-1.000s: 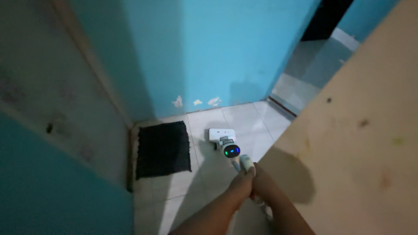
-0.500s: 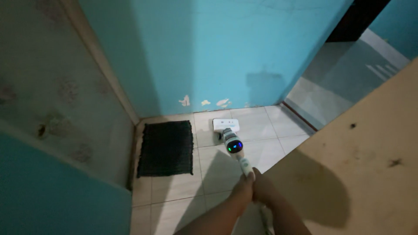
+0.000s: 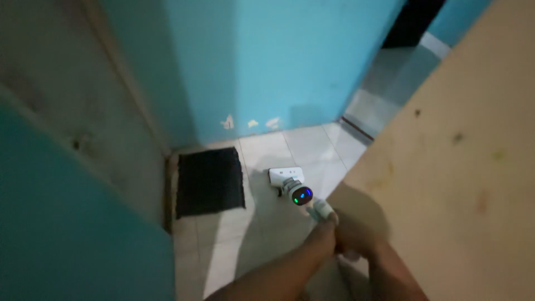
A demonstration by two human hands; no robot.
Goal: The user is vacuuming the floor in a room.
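Both hands, left hand (image 3: 325, 237) & right hand (image 3: 356, 239), clenched round handle of white stick vacuum w/ lit blue-green display (image 3: 301, 195), its head on pale floor tiles (image 3: 267, 223) just ahead, black rectangular doormat (image 3: 210, 181) beside, turquoise wall (image 3: 267, 67) beyond.

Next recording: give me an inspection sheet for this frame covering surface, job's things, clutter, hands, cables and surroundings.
Surface: pale tiled floor, dimly lit, partly in shadow.
Job's things: white stick vacuum, its flat white head on the tiles near the wall, body showing blue and green lights, handle rising toward the hands.
Clutter: dark rectangular mat lying flat in the corner, apart from the vacuum head.
Hands: left hand and right hand close together on the vacuum's handle; individual fingers too dark to tell.
Cables: nothing seen.
Surroundings: blue wall with chipped paint near its base, worn grey wall at left, stained beige panel at right, dark doorway beyond.
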